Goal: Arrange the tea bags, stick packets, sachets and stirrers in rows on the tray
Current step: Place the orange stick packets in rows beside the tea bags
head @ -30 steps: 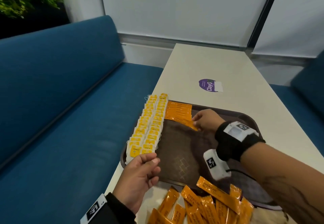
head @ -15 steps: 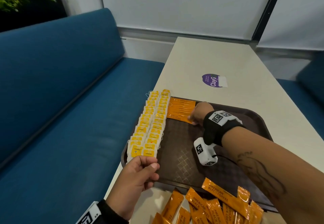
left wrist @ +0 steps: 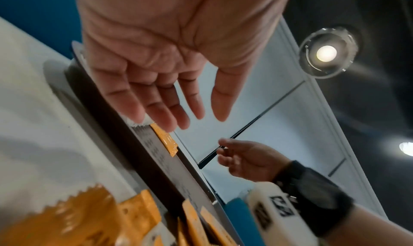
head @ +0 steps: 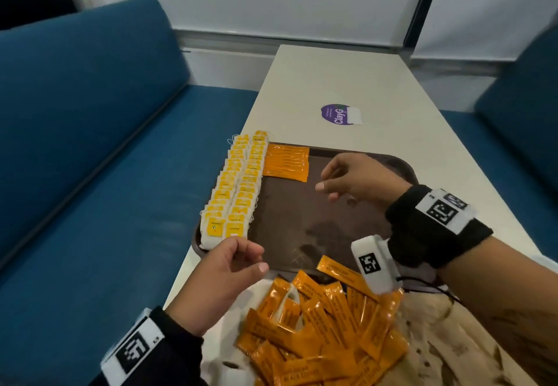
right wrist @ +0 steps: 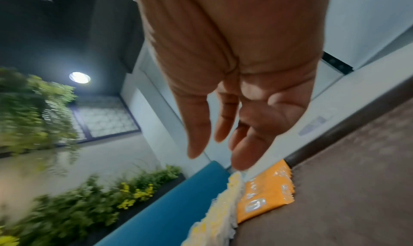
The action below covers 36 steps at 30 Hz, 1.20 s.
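Note:
A brown tray lies on the white table. Two rows of yellow tea bags run along its left edge. A short row of orange stick packets sits at its far left, also seen in the right wrist view as packets beside the tea bags. My right hand hovers over the tray just right of that row, fingers relaxed and empty. My left hand is at the tray's near-left corner, empty, fingers loose. A pile of loose orange stick packets lies in front of the tray.
A purple round sticker is on the table beyond the tray. A blue sofa runs along the left and a blue seat stands at the right. A beige patterned bag or cloth lies under the packet pile.
My right hand has let go of the row of orange packets and drawn back to the right, above the tray. My left hand has stayed at the near-left corner.

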Tool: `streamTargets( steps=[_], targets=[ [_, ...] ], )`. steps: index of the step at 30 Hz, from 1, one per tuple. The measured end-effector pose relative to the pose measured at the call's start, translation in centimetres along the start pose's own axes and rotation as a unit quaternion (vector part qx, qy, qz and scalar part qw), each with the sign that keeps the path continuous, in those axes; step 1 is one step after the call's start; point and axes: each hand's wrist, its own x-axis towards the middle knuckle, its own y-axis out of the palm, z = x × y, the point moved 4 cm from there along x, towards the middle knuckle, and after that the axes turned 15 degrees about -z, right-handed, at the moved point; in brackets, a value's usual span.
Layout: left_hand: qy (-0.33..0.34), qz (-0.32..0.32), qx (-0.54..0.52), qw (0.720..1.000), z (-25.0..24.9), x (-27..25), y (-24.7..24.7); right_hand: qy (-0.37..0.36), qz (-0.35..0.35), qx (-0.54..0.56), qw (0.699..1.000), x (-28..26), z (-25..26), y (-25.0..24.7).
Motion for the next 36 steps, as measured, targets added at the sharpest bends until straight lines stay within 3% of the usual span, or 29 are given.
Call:
streamTargets(
  steps=[3,7,14,22,28,36],
  targets=[
    [0.049,0.046,0.15,0.986,0.2,-1.7,0.3,-0.036,0.062,-0.065,0.995,-6.4,-0.6,-1.3],
    [0.095,0.114,0.302,0.942,0.2,-4.4,1.1,-0.041,0.125,-0.199,0.971,-12.7,-3.2,-2.0],
    [0.154,0.148,0.458,0.863,1.0,-6.7,1.7,-0.026,0.05,-0.282,0.958,-17.1,-6.5,-1.4],
    [0.185,0.124,0.553,0.803,1.6,-6.5,4.0,-0.062,0.078,-0.276,0.956,-18.3,-5.9,2.0],
    [0.168,0.124,0.541,0.815,1.4,-5.9,4.7,-0.119,0.096,-0.285,0.946,-18.2,-5.0,3.8],
    [0.163,0.132,0.486,0.848,0.7,-5.7,4.0,-0.128,0.072,-0.232,0.961,-18.0,-4.4,3.1]
  ],
)
